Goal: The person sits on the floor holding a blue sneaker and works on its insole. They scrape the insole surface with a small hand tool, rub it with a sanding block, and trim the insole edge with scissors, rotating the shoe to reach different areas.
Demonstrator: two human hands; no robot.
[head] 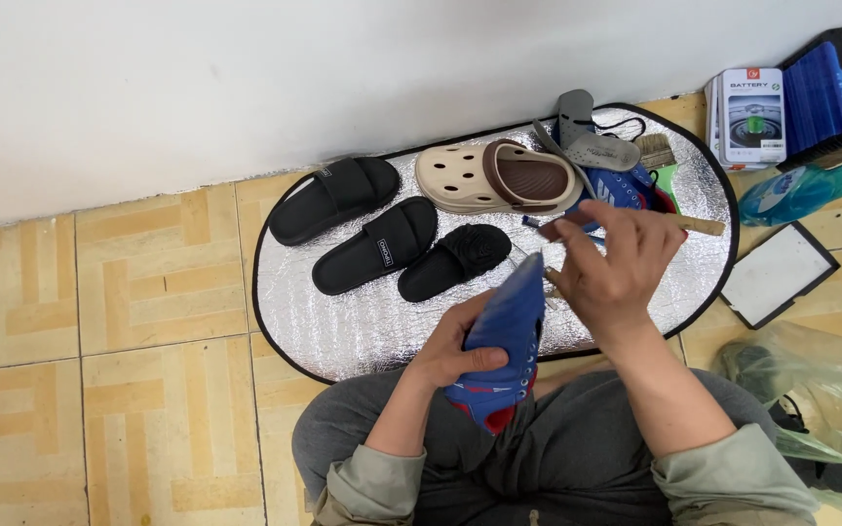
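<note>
The person sat on the tiled floor (pixel 99 409) and held a blue sneaker (pixel 504 341) over the lap, with its sole turned up and its toe pointing away from the body. The left hand (pixel 450 356) gripped the sneaker from the side, the fingers (pixel 484 360) closed around its middle part. The right hand (pixel 611 268) was above and just beside the toe of the sneaker, with the fingers loosely curled. It seemed to pinch a thin lace, but I could not tell this for sure.

In front of the person lay a silver oval mat (pixel 363 326) with a black edge. On it were two black slides (pixel 335 198) (pixel 377 245), a black slipper with a knot (pixel 455 261), a beige clog (pixel 499 177) with a brown inside, grey insoles (pixel 587 141) and a second blue shoe (pixel 626 185), partly hidden behind the right hand. A small brush (pixel 657 151) lay near the insoles. To the right of the mat stood a blue spray bottle (pixel 801 190), a white box (pixel 752 115) and a green plastic bag (pixel 811 380).
</note>
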